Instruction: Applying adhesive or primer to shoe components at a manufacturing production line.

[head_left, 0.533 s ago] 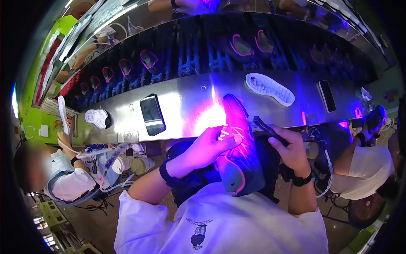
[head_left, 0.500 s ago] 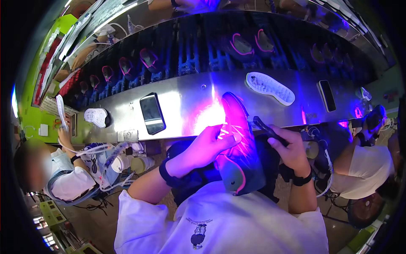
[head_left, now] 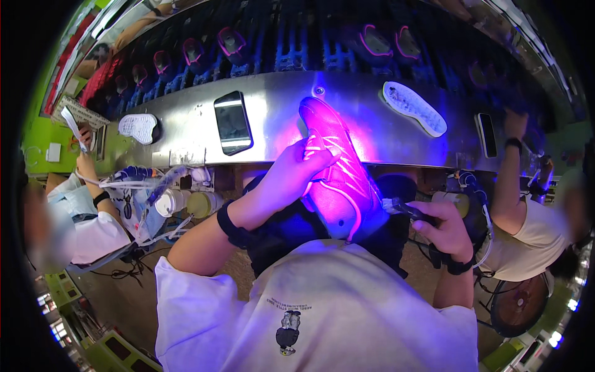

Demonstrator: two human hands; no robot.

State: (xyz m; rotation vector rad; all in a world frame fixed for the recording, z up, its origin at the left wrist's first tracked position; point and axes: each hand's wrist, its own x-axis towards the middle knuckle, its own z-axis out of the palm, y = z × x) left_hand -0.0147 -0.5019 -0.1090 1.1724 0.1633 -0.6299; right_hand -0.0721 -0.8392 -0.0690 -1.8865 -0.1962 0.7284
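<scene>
Both hands are grasping things: the left hand (head_left: 296,172) is gripping the shoe (head_left: 351,180) at its laces, and the right hand (head_left: 443,227) is clasping a brush (head_left: 401,208) by its dark handle. The shoe is hovering between the hands, above the lap — its toe is pointing away over the table (head_left: 269,99), its heel toward the shirt (head_left: 347,304). Pink-violet light is bathing it. The bristles are facing the shoe's right side, just beside it; whether they are touching, one cannot tell.

On the table, a phone (head_left: 232,124) is lying left of the shoe, and a pale sole (head_left: 416,109) is lying to its right. Beyond, pink-edged uppers (head_left: 232,43) are resting on a dark rack (head_left: 289,46). Co-workers are sitting on both sides — the right one (head_left: 533,235) is reaching toward the rack.
</scene>
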